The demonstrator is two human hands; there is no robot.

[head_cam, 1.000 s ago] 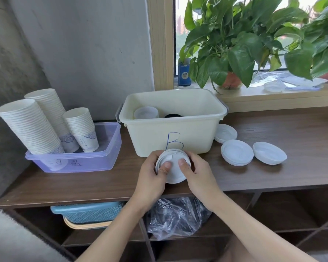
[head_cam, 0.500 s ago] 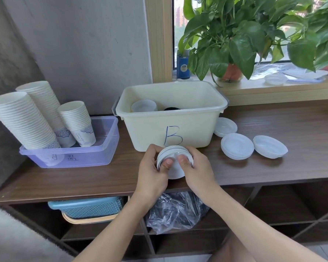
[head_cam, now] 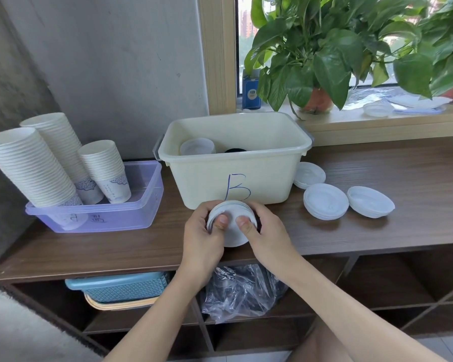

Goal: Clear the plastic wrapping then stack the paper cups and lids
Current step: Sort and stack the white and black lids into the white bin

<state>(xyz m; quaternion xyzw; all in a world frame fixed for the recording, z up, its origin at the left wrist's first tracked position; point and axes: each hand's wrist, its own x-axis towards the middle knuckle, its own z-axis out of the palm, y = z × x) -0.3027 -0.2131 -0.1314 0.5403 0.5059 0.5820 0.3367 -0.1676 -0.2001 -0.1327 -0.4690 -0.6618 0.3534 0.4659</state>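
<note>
A small stack of white plastic lids (head_cam: 232,214) is held over the shelf's front edge, just before the cream bin marked B (head_cam: 236,158). My left hand (head_cam: 203,236) grips its left side and my right hand (head_cam: 268,236) grips its right side, both thumbs pressed on the top lid. Three more piles of white lids (head_cam: 326,201) lie right of the bin. Inside the bin stand a white lid stack (head_cam: 197,147) and something black. Three tall stacks of paper cups (head_cam: 32,165) lean in a purple tub (head_cam: 141,205) at the left.
Crumpled clear plastic wrapping (head_cam: 242,291) sits in the cubby under the wooden shelf (head_cam: 403,178). A teal basket (head_cam: 120,286) is in the cubby to its left. Potted plants (head_cam: 322,56), a blue box and more plastic items line the windowsill behind.
The two hands keep hold of the lid stack in nearly the same place before the bin; the thumbs have shifted slightly on the top lid. The camera has tilted a little.
</note>
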